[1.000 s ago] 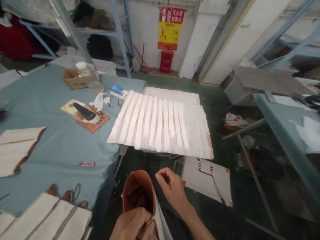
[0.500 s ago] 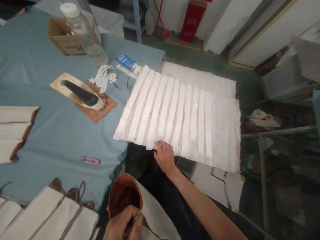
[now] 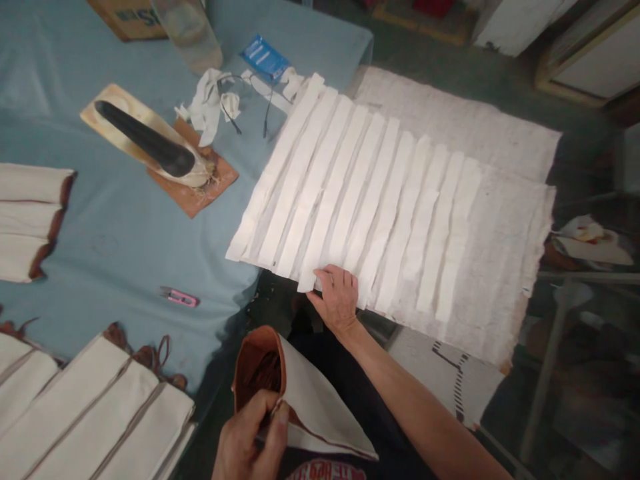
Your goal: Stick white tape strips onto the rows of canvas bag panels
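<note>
My left hand (image 3: 253, 433) pinches the rim of a cream fabric pouch (image 3: 320, 393) with a brown lining. The pouch's open mouth faces up, with dark reddish-brown material inside that I cannot make out. Farther ahead, my right hand (image 3: 337, 293) is at the near end of one white strip (image 3: 320, 250), its fingers bent over the end and the thumb at the edge. Several such strips lie side by side on a whitish sheet (image 3: 505, 253). The tips of the right hand's grip are partly hidden.
On the blue-covered table (image 3: 115, 267) are pink thread snips (image 3: 180, 297), a black-handled tool (image 3: 145, 140) on a brown square, eyeglasses (image 3: 267, 110), white scraps (image 3: 205, 107), a blue packet (image 3: 265, 59) and a bottle (image 3: 193, 37). Cream fabric pieces (image 3: 85, 400) lie at the left.
The view has tilted down and come closer, so the strips and table items look larger. Both hands keep their holds; the right stays at the strip's end.
</note>
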Demonstrator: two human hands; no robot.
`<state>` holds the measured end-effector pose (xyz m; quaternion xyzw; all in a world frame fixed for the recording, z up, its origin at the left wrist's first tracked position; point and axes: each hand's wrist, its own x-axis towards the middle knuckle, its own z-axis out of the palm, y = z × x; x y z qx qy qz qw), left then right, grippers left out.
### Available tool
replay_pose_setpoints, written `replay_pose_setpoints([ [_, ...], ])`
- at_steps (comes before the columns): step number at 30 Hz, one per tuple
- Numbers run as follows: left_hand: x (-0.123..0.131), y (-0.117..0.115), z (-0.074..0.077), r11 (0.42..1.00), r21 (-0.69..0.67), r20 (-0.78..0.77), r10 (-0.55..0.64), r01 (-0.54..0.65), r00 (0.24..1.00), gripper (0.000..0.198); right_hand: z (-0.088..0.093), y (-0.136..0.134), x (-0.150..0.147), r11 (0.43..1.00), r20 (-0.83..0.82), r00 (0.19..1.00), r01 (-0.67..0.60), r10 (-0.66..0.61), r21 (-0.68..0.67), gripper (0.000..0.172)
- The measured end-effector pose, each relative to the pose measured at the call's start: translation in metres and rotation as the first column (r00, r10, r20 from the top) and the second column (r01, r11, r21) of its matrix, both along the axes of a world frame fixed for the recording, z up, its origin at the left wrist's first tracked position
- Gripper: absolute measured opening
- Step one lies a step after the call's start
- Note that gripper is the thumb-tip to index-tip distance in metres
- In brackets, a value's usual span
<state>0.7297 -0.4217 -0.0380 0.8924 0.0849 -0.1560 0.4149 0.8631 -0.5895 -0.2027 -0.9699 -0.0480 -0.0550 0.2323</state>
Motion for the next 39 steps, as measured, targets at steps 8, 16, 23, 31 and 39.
replay_pose_setpoints([
  [8, 0.022, 0.011, -0.019, 0.973, 0.218, 0.204, 0.025, -0.071, 0.979, 0.013, 0.012, 0.002, 0.007, 0.991, -0.041, 0.996, -0.071, 0.076, 0.112, 0.022],
  [16, 0.052, 0.006, -0.042, 0.991, 0.106, 0.075, 0.079, -0.087, 0.994, 0.021, 0.025, -0.006, 0.013, 0.968, -0.158, 0.98, -0.079, 0.119, 0.239, 0.021],
  [23, 0.087, -0.009, -0.057, 0.994, 0.093, 0.075, -0.064, 0.057, 0.995, 0.032, 0.035, -0.022, 0.032, 0.927, -0.335, 0.935, 0.017, 0.118, 0.375, 0.029],
  [31, 0.123, -0.03, -0.078, 0.971, 0.166, 0.103, -0.192, 0.174, 0.976, 0.044, 0.041, -0.02, 0.035, 0.92, -0.458, 0.882, 0.084, 0.11, 0.383, 0.02],
  [39, 0.124, -0.03, -0.099, 0.921, 0.268, 0.077, -0.314, 0.283, 0.946, 0.041, 0.053, -0.023, 0.047, 0.941, -0.541, 0.83, 0.062, 0.137, 0.333, 0.017],
])
